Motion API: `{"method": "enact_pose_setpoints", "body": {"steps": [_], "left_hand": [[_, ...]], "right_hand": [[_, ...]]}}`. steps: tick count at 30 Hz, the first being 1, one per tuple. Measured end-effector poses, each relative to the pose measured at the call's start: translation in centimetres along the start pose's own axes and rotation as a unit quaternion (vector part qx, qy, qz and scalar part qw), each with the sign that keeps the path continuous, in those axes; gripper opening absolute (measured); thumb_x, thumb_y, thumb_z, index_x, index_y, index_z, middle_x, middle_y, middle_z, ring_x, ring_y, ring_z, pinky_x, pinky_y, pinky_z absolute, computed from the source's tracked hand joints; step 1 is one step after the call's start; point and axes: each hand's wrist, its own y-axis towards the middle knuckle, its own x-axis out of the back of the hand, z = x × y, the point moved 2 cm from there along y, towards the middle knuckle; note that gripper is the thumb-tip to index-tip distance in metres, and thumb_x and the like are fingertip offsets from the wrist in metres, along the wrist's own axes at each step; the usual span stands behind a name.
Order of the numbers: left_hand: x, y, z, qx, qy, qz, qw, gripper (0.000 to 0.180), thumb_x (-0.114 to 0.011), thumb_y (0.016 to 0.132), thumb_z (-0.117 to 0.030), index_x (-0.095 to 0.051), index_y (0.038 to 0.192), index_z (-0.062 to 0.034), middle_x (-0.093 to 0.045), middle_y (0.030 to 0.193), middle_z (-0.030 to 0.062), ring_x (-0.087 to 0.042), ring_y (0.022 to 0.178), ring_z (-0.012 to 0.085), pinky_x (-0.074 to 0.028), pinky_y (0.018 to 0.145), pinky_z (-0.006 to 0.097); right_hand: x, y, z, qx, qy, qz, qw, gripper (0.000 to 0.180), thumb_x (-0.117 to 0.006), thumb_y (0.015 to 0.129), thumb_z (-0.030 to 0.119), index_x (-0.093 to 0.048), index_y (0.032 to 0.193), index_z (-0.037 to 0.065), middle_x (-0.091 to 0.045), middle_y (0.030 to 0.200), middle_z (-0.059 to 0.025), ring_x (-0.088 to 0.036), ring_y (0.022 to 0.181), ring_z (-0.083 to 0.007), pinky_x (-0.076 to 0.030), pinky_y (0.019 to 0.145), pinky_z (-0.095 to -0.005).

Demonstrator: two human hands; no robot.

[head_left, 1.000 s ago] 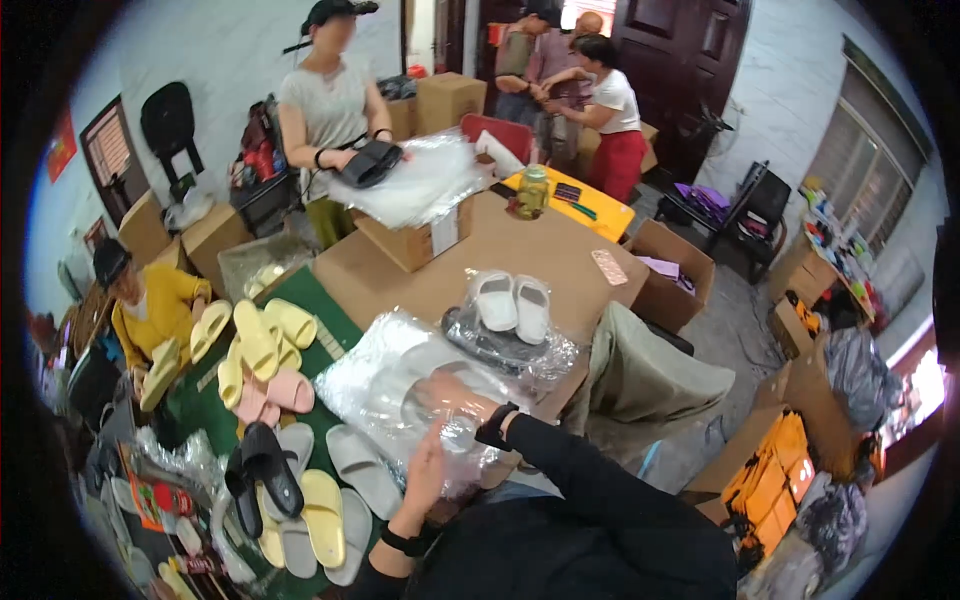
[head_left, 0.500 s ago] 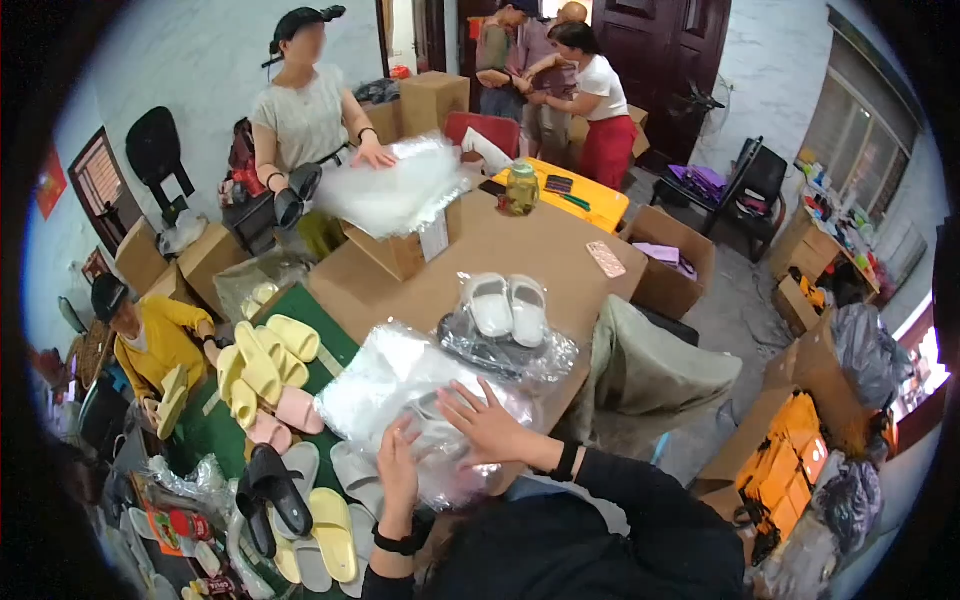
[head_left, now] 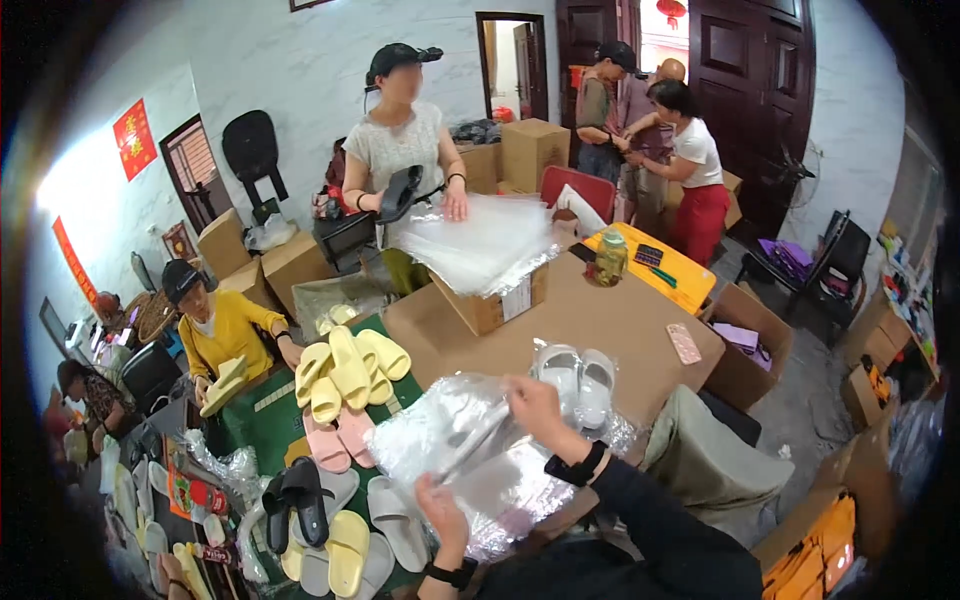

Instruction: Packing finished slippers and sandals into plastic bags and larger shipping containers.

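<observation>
My left hand (head_left: 442,512) grips the near edge of a clear plastic bag (head_left: 478,470) that lies on a heap of crumpled clear bags at the near edge of the brown table (head_left: 600,315). My right hand (head_left: 533,402) holds the same bag's far side, lifting it slightly. Both wrists wear dark bands and my sleeves are black. A pair of white slippers (head_left: 576,378) wrapped in clear plastic rests just right of my right hand.
Yellow, pink, grey and black slippers (head_left: 345,370) cover a green surface at left. A cardboard box (head_left: 495,300) carries a stack of clear bags, where a standing person in a cap works. A seated person in yellow (head_left: 225,330) holds a slipper. Others stand by the door. A phone (head_left: 684,343) and jar sit on the table.
My right hand has moved up from the bag heap and now lifts the bag's far side; my left hand stays at the near edge. The view has tilted up slightly.
</observation>
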Motion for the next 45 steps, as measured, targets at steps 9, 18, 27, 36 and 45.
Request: {"method": "enact_pose_setpoints", "body": {"steps": [9, 18, 27, 36, 45], "left_hand": [[-4.8, -5.3, 10.4, 0.061, 0.494, 0.261, 0.827, 0.041, -0.049, 0.081, -0.042, -0.058, 0.111, -0.0156, -0.051, 0.114, 0.0159, -0.046, 0.106, 0.0363, -0.037, 0.085, 0.051], [-4.8, -8.1, 13.6, 0.034, 0.459, 0.266, 0.847, 0.048, -0.046, 0.086, -0.037, -0.042, 0.127, -0.0123, -0.037, 0.131, 0.0238, -0.036, 0.118, 0.0397, -0.032, 0.092, 0.051], [-4.9, -9.1, 16.0, -0.013, 0.443, 0.188, 0.876, 0.050, -0.055, 0.075, -0.032, -0.049, 0.121, -0.0130, -0.036, 0.131, 0.0179, -0.029, 0.124, 0.0353, -0.025, 0.095, 0.055], [-4.6, -9.1, 15.0, -0.037, 0.499, 0.220, 0.837, 0.050, -0.054, 0.075, -0.032, -0.049, 0.120, -0.0108, -0.037, 0.130, 0.0180, -0.030, 0.123, 0.0361, -0.027, 0.096, 0.050], [-1.7, -6.5, 16.1, -0.015, 0.290, 0.414, 0.863, 0.046, -0.056, 0.078, -0.030, -0.052, 0.116, -0.0047, -0.049, 0.121, 0.0165, -0.048, 0.110, 0.0312, -0.041, 0.088, 0.040]], "right_hand": [[6.7, 6.5, 0.0, 0.264, -0.206, -0.171, 0.927, 0.013, -0.057, 0.068, 0.005, -0.059, 0.081, 0.008, -0.060, 0.079, -0.0086, -0.057, 0.072, -0.0273, -0.046, 0.061, -0.0377], [-0.9, 0.0, -15.0, 0.201, -0.356, 0.153, 0.900, 0.009, -0.054, 0.074, 0.016, -0.062, 0.075, 0.013, -0.060, 0.077, -0.0051, -0.057, 0.078, -0.0250, -0.041, 0.071, -0.0391], [-1.7, -1.2, -15.3, 0.090, -0.380, 0.197, 0.899, 0.018, -0.052, 0.077, 0.020, -0.063, 0.086, 0.010, -0.060, 0.090, -0.0082, -0.055, 0.088, -0.0262, -0.039, 0.080, -0.0428], [-7.2, -13.8, -10.1, 0.280, -0.085, 0.336, 0.895, 0.038, -0.050, 0.075, 0.019, -0.052, 0.111, 0.006, -0.047, 0.121, -0.0152, -0.048, 0.106, -0.0324, -0.039, 0.087, -0.0427], [-13.7, -17.8, -12.2, 0.066, -0.033, 0.541, 0.838, 0.027, -0.050, 0.081, 0.026, -0.055, 0.103, 0.012, -0.060, 0.088, -0.0167, -0.057, 0.084, -0.0361, -0.046, 0.069, -0.0452]]}}
